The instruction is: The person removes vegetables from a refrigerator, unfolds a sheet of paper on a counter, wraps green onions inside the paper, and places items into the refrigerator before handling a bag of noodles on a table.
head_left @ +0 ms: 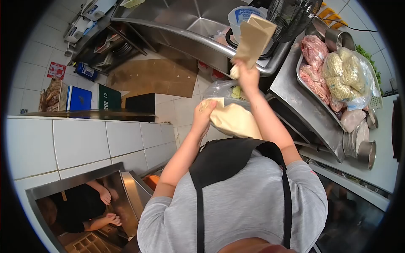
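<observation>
My left hand [204,114] pinches the rim of a soft cream-coloured bag or sheet [236,120] that hangs in front of my apron; its material cannot be told. Farther forward, my right hand [248,77] is closed round the lower end of a tan folded sheet [255,42] that looks like a paper bag. The sheet stands up over the sink's edge. Pale stuff shows by the right fingers, too small to name. Below and between the hands is a clear plastic bag [223,89] with something yellowish in it.
Ahead is a steel sink [201,28], with a blue-and-white bucket [241,15] and a black fan [291,17]. On the right, a metal tray [300,80] holds raw meat and bagged noodles [346,78]. Brown cardboard [156,76] covers the floor. Another person's hands [110,206] show lower left.
</observation>
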`<state>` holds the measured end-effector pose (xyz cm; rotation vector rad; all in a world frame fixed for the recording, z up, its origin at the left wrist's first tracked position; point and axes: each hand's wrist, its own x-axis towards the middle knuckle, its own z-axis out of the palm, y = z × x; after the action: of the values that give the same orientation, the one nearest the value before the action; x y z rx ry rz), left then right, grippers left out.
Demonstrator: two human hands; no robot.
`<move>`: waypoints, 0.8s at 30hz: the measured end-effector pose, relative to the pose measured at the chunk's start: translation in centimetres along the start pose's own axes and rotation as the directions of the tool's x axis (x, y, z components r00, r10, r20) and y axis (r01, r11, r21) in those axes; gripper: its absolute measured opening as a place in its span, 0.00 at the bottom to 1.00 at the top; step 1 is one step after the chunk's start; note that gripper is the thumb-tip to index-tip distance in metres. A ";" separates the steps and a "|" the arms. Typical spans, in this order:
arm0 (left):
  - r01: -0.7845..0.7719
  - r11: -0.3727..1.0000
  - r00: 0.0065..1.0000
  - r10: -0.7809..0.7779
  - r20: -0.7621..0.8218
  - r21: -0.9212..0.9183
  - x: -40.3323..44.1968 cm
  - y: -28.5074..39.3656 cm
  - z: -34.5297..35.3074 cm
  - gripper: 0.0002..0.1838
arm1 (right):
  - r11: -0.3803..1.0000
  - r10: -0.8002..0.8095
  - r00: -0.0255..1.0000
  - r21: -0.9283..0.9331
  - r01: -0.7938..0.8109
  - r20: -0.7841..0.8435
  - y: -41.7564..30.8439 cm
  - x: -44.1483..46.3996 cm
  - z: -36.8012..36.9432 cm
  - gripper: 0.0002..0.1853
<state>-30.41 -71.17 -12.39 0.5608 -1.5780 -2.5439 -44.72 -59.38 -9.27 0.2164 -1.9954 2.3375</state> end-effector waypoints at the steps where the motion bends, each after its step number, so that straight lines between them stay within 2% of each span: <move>1: 0.024 0.999 0.999 -0.025 -0.030 -0.029 -0.7 -0.4 -0.9 0.13 | 0.993 -0.115 0.993 0.035 0.115 -0.007 0.1 1.9 -1.3 0.06; 2: 0.027 0.999 0.997 -0.024 -0.077 0.041 -1.3 -0.4 -2.1 0.14 | 0.935 -0.300 0.953 -0.187 0.301 0.031 1.7 3.5 -2.3 0.08; 3: 0.030 0.993 0.993 -0.017 -0.118 0.112 -1.2 0.1 -3.6 0.14 | 0.860 -0.401 0.906 -0.284 0.423 0.136 2.7 4.1 -2.9 0.11; 5: 0.002 0.960 0.974 0.062 -0.220 0.279 -1.4 1.7 -7.1 0.14 | 0.654 -0.497 0.782 -0.430 0.622 0.375 5.1 2.9 -4.7 0.17; 6: -0.029 0.957 0.961 0.106 -0.255 0.288 -1.8 2.5 -8.9 0.13 | 0.621 -0.431 0.736 -0.420 0.662 0.523 7.6 2.1 -6.0 0.24; 7: -0.080 0.951 0.944 0.169 -0.283 0.300 -1.7 3.6 -10.5 0.13 | 0.684 -0.370 0.725 -0.358 0.635 0.581 9.0 1.3 -6.3 0.24; 8: -0.090 0.943 0.919 0.202 -0.338 0.321 -1.5 4.1 -12.3 0.12 | 0.688 -0.324 0.717 -0.367 0.626 0.616 13.5 1.1 -7.3 0.22; 9: -0.087 0.936 0.891 0.226 -0.393 0.342 -1.5 4.4 -14.0 0.12 | 0.662 -0.148 0.776 -0.521 0.538 0.613 13.2 0.0 -7.4 0.21; 10: -0.069 0.931 0.882 0.225 -0.413 0.359 -1.4 5.1 -15.3 0.12 | 0.661 -0.002 0.785 -0.588 0.466 0.620 14.6 0.0 -7.8 0.18; 13: -0.013 0.910 0.863 0.220 -0.455 0.414 0.2 5.9 -18.2 0.12 | 0.173 0.351 0.825 -0.897 0.407 0.442 23.7 0.4 -10.9 0.22; 15: 0.035 0.876 0.865 0.214 -0.453 0.481 1.9 6.7 -20.6 0.11 | -0.211 0.562 0.801 -0.900 0.381 0.207 27.3 -0.2 -10.6 0.27; 16: 0.031 0.843 0.856 0.255 -0.451 0.537 2.9 7.0 -21.3 0.10 | -0.181 0.621 0.783 -0.967 0.178 0.028 29.4 -0.9 -9.8 0.27; 18: 0.076 0.782 0.899 0.215 -0.382 0.619 5.0 8.4 -22.0 0.09 | -0.185 0.709 0.641 -0.955 -0.231 -0.292 32.7 0.2 -9.0 0.26; 20: 0.084 0.726 0.927 0.194 -0.321 0.683 7.0 9.2 -24.3 0.10 | -0.195 0.803 0.530 -0.961 -0.198 -0.273 34.1 -0.4 -8.1 0.24; 21: 0.090 0.676 0.924 0.217 -0.314 0.732 8.3 9.9 -25.2 0.11 | -0.016 0.666 0.735 -0.988 -0.154 -0.126 34.8 -0.9 -8.4 0.25; 23: 0.121 0.565 0.936 0.208 -0.283 0.816 10.3 12.0 -26.5 0.14 | 0.164 0.495 0.860 -0.959 -0.232 -0.123 34.8 1.0 -5.5 0.24; 24: 0.101 0.569 0.941 0.213 -0.265 0.816 11.3 12.4 -27.8 0.15 | 0.165 0.529 0.807 -0.901 -0.401 -0.262 33.4 2.4 -3.4 0.23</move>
<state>-32.38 -103.42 -15.37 0.9226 -2.5085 -1.3620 -51.91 -61.46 -42.08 -0.4314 -3.4411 0.7768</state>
